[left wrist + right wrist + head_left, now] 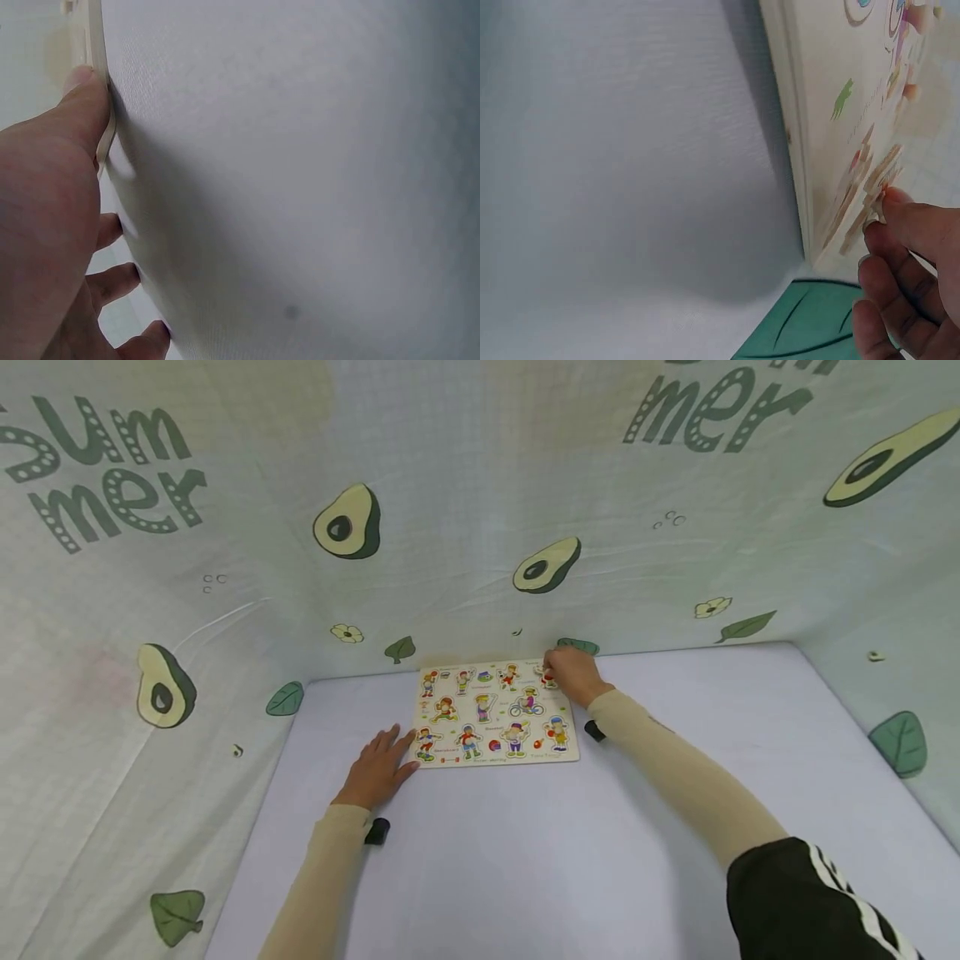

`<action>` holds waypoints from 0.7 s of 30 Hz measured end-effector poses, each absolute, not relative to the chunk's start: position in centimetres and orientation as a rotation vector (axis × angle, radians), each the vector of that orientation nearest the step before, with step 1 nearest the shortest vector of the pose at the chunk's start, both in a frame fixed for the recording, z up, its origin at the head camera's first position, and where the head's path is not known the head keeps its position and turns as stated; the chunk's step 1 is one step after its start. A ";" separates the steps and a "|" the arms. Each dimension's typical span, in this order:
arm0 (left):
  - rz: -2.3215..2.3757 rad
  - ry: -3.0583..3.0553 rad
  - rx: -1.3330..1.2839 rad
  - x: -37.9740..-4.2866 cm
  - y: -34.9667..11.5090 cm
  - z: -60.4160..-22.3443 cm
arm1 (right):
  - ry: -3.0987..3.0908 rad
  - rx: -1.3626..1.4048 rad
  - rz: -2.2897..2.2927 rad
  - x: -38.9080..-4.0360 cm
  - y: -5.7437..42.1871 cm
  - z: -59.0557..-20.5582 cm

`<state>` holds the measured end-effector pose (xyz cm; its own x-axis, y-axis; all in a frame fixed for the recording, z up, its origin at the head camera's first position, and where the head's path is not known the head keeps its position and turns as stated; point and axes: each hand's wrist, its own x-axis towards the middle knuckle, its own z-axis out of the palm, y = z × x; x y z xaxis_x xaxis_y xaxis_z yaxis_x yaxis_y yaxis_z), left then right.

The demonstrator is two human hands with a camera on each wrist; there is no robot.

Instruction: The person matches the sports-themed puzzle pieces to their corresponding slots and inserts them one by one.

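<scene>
A wooden puzzle board (480, 768) with several cartoon sports figures lies flat on the white table against the back curtain. At its far right corner, my right hand (573, 672) pinches a wooden puzzle piece (886, 172) between thumb and forefinger. In the right wrist view the piece is tilted, close to its slot in the board; how far it sits in cannot be told. My left hand (377, 770) rests by the near left corner, fingers spread on the table. Its thumb (86, 94) touches the board's edge in the left wrist view.
A white curtain (450, 577) printed with avocados and leaves rises behind the board and along both sides. White tabletop (510, 860) stretches in front of the board. Dark wrist devices show under the left wrist (377, 831) and right wrist (595, 730).
</scene>
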<state>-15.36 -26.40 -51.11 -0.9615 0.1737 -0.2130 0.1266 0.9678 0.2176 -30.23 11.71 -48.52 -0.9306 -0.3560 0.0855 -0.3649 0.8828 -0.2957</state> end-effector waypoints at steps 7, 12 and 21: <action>0.278 2.896 0.234 -15.3 -26.4 -51.2 | -3.018 0.603 0.382 -30.6 11.1 -48.8; 0.284 2.904 0.237 -15.2 -26.3 -51.0 | -3.011 0.626 0.315 -30.8 11.0 -49.2; 0.266 2.923 0.250 -15.2 -26.3 -51.0 | -2.998 0.617 0.317 -30.9 10.9 -49.2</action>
